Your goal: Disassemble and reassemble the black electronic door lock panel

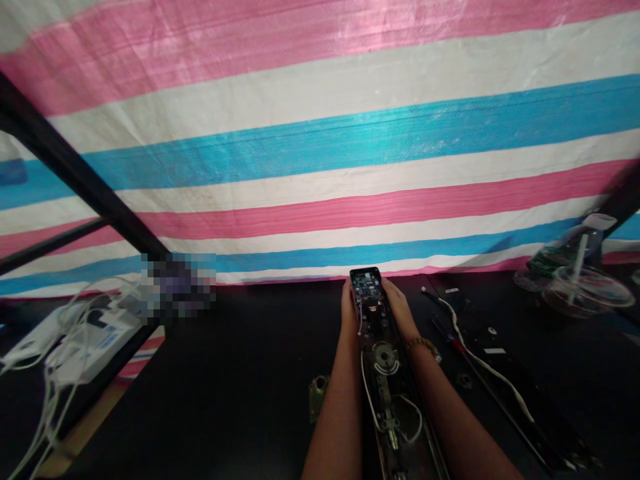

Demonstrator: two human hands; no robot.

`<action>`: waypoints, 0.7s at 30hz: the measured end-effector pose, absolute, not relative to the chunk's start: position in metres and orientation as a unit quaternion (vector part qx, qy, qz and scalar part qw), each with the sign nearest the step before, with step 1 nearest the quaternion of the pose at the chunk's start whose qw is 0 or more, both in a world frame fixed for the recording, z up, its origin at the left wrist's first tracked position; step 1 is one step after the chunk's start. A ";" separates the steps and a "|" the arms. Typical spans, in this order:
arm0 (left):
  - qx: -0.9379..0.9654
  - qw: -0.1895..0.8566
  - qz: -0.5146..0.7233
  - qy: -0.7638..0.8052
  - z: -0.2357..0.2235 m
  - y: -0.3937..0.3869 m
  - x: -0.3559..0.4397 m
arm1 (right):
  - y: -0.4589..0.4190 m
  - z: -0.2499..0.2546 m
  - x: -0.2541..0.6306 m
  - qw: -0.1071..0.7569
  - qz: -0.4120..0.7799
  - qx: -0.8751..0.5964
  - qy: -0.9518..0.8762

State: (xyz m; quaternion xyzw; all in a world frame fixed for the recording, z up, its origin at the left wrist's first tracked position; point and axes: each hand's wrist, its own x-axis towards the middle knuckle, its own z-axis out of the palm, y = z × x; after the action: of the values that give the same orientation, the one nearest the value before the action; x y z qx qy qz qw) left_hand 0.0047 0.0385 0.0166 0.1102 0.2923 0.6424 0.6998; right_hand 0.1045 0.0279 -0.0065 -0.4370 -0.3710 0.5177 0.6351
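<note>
A long, narrow electronic door lock [384, 357], its inside exposed, stretches away from me between my forearms. A green-blue circuit board fills its far end, with a round slotted metal disc, brass-coloured parts and thin white wires nearer to me. My left hand [349, 305] wraps the left side of the far end, and my right hand [399, 305] grips the right side; most fingertips are hidden behind the housing. A metal bracket [318, 398] lies beside my left forearm. To the right of my right wrist lie a screwdriver [454, 342] and a white cable [483, 360].
Small loose parts and a long black strip [543, 407] lie on the black table [240, 393] at right. A clear plastic cup [585, 293] with a straw and a bottle [555, 257] stand behind. White boxes [95, 340] with tangled cables sit left, near a black frame bar [80, 167].
</note>
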 end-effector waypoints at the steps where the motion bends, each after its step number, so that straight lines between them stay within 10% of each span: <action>1: 0.115 0.709 0.634 0.288 0.015 0.040 0.004 | 0.028 -0.006 0.105 0.635 0.516 -0.439 -0.372; 21: 0.125 0.762 0.577 0.266 0.008 0.041 0.001 | 0.033 -0.014 0.105 0.637 0.512 -0.424 -0.390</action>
State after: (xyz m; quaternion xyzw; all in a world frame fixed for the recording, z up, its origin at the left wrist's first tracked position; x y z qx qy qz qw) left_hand 0.0014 0.0407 0.0083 0.1250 0.2663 0.5771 0.7619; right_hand 0.1048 0.0332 -0.0144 -0.4242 -0.3900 0.5117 0.6373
